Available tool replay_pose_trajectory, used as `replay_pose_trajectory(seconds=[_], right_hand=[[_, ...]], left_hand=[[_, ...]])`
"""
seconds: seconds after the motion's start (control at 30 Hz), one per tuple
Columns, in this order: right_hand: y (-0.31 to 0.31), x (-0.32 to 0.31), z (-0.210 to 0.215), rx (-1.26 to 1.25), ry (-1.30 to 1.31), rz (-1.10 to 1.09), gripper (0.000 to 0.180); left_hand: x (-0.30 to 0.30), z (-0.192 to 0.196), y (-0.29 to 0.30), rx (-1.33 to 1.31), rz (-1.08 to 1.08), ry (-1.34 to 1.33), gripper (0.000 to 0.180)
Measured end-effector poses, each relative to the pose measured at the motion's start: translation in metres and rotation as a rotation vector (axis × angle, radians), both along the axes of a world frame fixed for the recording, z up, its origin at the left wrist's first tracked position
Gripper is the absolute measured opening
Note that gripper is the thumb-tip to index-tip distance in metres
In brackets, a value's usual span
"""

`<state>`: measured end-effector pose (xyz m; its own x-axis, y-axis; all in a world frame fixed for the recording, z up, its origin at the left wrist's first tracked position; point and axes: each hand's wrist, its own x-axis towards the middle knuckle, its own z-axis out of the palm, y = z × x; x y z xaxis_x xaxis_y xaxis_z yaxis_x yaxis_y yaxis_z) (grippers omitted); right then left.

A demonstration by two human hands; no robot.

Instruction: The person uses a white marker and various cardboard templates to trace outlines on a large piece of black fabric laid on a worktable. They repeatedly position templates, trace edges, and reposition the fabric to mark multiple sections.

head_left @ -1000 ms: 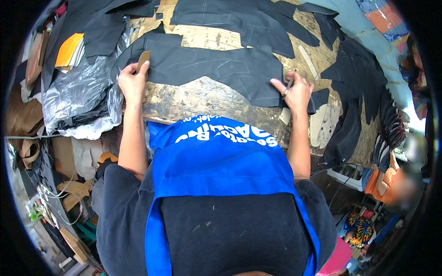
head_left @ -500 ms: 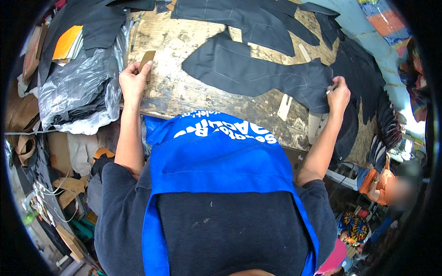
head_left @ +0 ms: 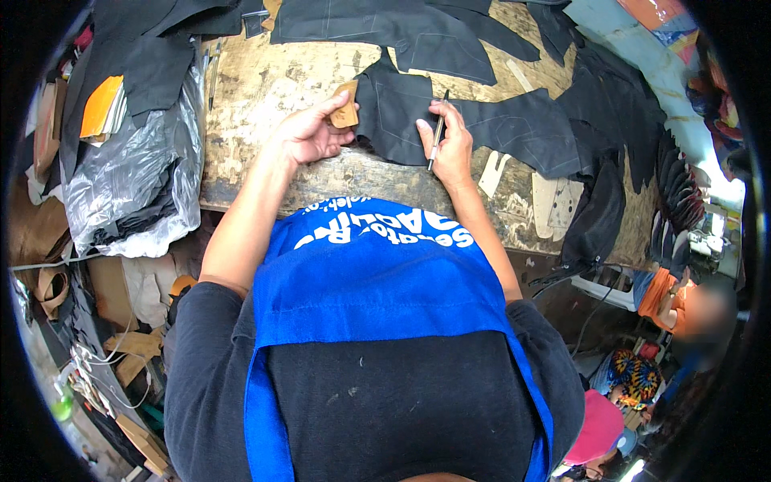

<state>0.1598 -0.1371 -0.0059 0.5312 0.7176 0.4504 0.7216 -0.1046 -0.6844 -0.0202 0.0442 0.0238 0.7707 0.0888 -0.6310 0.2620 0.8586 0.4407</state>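
My left hand (head_left: 312,135) pinches a small tan card template (head_left: 345,104) by its edge, thumb on top. Its fingertips touch the near left edge of a wide black leather-like piece (head_left: 522,120) lying across the table. Pale drawn outlines show on that black piece. My right hand (head_left: 454,149) rests over the same piece, closed around a slim pen (head_left: 438,140) held upright between thumb and fingers. More black cut material (head_left: 377,32) with similar pale lines lies farther back.
The worn wooden table (head_left: 257,104) carries pale slotted templates (head_left: 493,173) near its front right edge. At the left sits clear plastic wrapping (head_left: 120,193) beside an orange-covered booklet (head_left: 102,106). A person in orange (head_left: 665,299) is beyond the right end.
My right hand has come left with the pen, from the black piece's right end to its left part. My left hand has moved right with the tan template, reaching the black piece.
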Motion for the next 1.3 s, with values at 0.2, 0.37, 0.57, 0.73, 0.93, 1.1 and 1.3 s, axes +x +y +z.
replay_pose_trajectory(seconds=[0.2, 0.37, 0.57, 0.73, 0.93, 1.1, 1.3], right_hand=[[-0.001, 0.000, -0.006, 0.011, -0.032, -0.047, 0.028], [-0.001, 0.000, -0.007, 0.084, -0.001, -0.127, 0.029], [-0.002, -0.001, -0.005, 0.062, 0.000, -0.140, 0.032], [0.000, -0.001, -0.003, -0.078, -0.173, -0.101, 0.036], [0.001, -0.003, 0.000, -0.112, -0.192, -0.070, 0.058], [0.001, -0.004, 0.001, -0.178, -0.230, -0.040, 0.062], [0.001, -0.004, 0.002, -0.182, -0.242, -0.052, 0.063]], left_hand=[[0.045, 0.014, -0.020, 0.164, 0.304, -0.262, 0.024], [0.029, 0.030, -0.022, 0.569, 0.136, -0.429, 0.023], [0.015, -0.005, -0.042, -0.186, 0.531, -0.226, 0.025], [0.051, -0.022, -0.039, -0.173, 0.546, -0.486, 0.028], [0.024, -0.018, 0.015, 0.060, 0.861, -0.421, 0.022], [0.005, -0.016, 0.011, 0.183, 0.600, -0.201, 0.026], [0.019, -0.004, 0.002, 0.747, 0.191, 0.073, 0.023]])
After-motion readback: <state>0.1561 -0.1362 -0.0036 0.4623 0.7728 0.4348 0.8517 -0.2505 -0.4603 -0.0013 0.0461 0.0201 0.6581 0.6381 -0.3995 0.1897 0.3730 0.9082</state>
